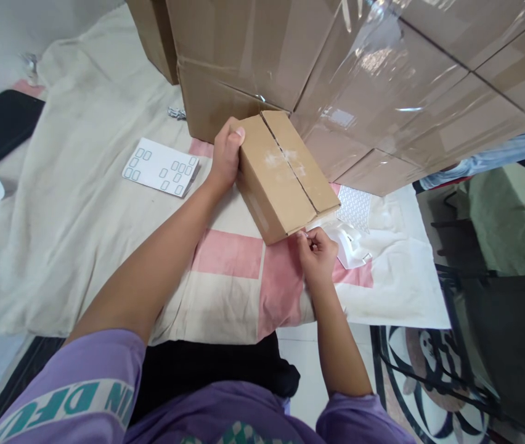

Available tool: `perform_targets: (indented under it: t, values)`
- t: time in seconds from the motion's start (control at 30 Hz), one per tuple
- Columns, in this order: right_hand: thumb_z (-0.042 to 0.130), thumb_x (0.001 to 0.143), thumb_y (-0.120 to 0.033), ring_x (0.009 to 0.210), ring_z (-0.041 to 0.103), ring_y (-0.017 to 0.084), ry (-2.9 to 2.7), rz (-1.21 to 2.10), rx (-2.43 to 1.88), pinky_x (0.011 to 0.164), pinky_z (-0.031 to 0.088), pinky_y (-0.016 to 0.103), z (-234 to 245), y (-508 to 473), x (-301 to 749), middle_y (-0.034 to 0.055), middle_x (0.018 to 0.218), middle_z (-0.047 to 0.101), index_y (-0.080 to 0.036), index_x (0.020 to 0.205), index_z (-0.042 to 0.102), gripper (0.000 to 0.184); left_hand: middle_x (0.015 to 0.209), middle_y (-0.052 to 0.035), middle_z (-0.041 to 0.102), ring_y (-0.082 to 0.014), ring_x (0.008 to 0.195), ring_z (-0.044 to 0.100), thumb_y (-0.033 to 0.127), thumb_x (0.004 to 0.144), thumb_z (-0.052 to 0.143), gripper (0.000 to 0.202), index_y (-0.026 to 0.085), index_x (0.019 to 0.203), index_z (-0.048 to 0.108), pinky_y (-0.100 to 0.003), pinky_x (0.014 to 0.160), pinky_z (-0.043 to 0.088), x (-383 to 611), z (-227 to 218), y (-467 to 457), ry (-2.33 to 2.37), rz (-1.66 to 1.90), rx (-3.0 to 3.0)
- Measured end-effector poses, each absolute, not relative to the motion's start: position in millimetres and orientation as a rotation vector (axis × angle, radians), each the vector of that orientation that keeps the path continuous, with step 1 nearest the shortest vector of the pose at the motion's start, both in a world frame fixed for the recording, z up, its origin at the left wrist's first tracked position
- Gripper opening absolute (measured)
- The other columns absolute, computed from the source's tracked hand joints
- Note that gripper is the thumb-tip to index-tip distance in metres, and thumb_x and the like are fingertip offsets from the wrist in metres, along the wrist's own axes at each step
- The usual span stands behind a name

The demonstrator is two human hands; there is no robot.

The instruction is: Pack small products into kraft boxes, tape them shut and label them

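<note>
A small brown cardboard box (285, 169) is held tilted above the cloth, its top seam running lengthwise with whitish scuffs across it. My left hand (226, 154) grips its far left corner, thumb on the top face. At the near end of the box, my right hand (317, 254) is closed in a pinch by the lower edge; what sits between those fingertips is too small to make out. Crumpled white sheet material (348, 243) lies just right of my right hand. A patterned white paper (354, 208) shows beyond it.
Large cardboard cartons (359, 105), wrapped in clear film, stand stacked close behind the box. A white card (161, 166) with printed rounded shapes lies left on the cloth (82, 203). A black flat object (1, 126) is at far left, a dark chair (512, 327) at right.
</note>
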State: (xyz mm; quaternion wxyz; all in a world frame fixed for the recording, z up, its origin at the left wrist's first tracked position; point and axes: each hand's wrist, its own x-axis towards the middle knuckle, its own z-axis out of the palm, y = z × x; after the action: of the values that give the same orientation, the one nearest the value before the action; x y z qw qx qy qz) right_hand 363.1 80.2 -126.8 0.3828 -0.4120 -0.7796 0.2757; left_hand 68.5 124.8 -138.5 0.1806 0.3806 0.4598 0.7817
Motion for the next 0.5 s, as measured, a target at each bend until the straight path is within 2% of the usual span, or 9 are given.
perform_targets:
  t: [0.2,0.37,0.5]
  values:
    - [0.067,0.089,-0.036,0.048,0.028,0.008,-1.988,0.724,-1.05,0.048,0.023,0.024,-125,80,362,-0.0098,0.05,0.034,-0.022,0.065,0.045,0.035,0.068,-0.0022,0.047,-0.0267,0.097,0.05,0.094,0.066,0.062,0.064,0.032,0.073,0.045,-0.042,0.084,0.034,67,-139,123,1.294,2.198,1.081]
    - [0.066,0.089,-0.037,0.049,0.029,0.008,-1.985,0.745,-1.044,0.049,0.024,0.024,-124,79,362,-0.0094,0.051,0.035,-0.022,0.066,0.047,0.034,0.067,-0.0035,0.048,-0.0288,0.101,0.053,0.089,0.075,0.057,0.059,0.032,0.073,0.042,-0.044,0.083,0.036,62,-144,125,1.309,2.204,1.156]
    - [0.067,0.089,-0.037,0.048,0.027,0.008,-1.979,0.769,-1.057,0.048,0.023,0.024,-126,79,363,-0.0101,0.051,0.033,-0.022,0.067,0.049,0.032,0.068,-0.0039,0.049,-0.0287,0.096,0.052,0.087,0.079,0.054,0.056,0.031,0.074,0.043,-0.046,0.082,0.04,57,-148,128,1.285,2.218,1.194]
